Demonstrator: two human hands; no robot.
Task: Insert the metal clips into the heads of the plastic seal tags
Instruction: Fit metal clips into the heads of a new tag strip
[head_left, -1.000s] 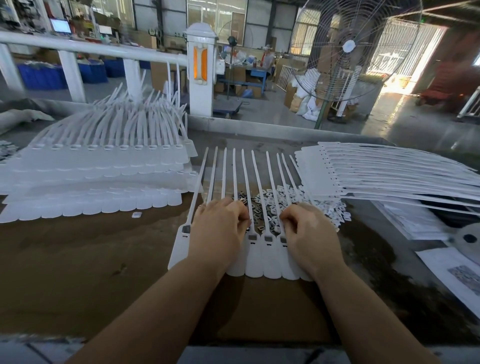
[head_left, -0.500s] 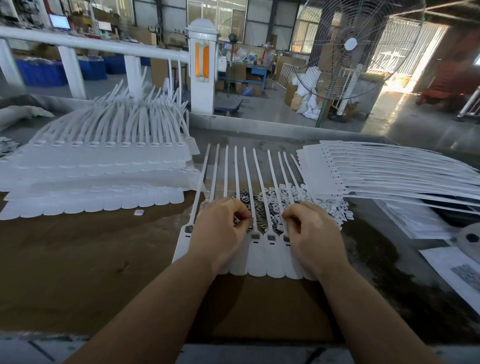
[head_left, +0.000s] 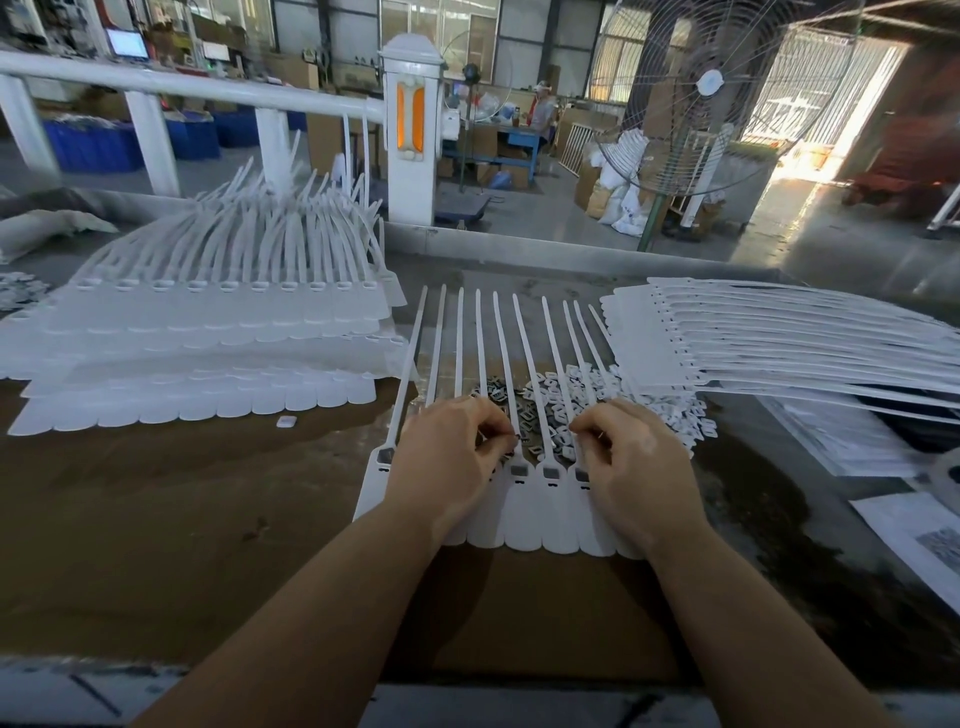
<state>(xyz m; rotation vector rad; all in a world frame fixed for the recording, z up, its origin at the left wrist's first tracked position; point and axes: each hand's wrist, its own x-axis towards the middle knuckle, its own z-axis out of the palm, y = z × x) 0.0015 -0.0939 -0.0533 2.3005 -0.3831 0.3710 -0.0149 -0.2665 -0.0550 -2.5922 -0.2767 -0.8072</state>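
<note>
A row of several white plastic seal tags (head_left: 524, 512) lies flat on the brown table, tails pointing away from me. Dark metal clips show in the heads of the visible tags. Behind the row sits a pile of small metal clips (head_left: 550, 410) mixed with white plastic caps. My left hand (head_left: 447, 462) rests over the left-middle tags with fingers curled, thumb and forefinger pinching a small clip. My right hand (head_left: 631, 467) lies over the right end of the row, fingers curled with tips pinched together; what they hold is hidden.
A big stack of white seal tags (head_left: 208, 343) fills the table's left. Another fanned stack (head_left: 753, 343) lies at the right, with papers (head_left: 914, 540) beyond it. One loose white cap (head_left: 286, 422) lies on the table. A railing, a fan and the workshop floor stand behind.
Both hands have stayed over the tag row; the fingertips have shifted slightly at the tag heads. The camera view dipped a little.
</note>
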